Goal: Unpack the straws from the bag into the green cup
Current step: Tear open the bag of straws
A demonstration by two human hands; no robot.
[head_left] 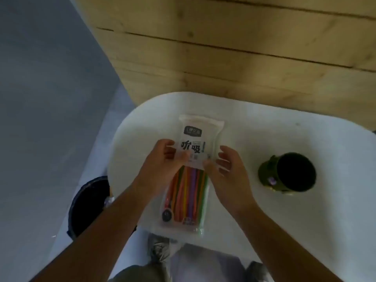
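Left hand (160, 161) and right hand (230, 174) each pinch the bag (200, 131) mid-length from opposite edges, over the smooth white desk (264, 127). Long and flat, the bag is slick, crinkly clear plastic, seemingly sealed; a hard tear could scatter everything. Round, dark-mouthed, the green cup (293, 171) stands well apart, rightward. Thin bright straws (187, 192) lie packed inside the bag.

One bag (200, 135) and one green cup (289, 173) are counted on the table (305, 220). One bucket (87, 200) is seen. The straws (189, 190) cannot be counted.
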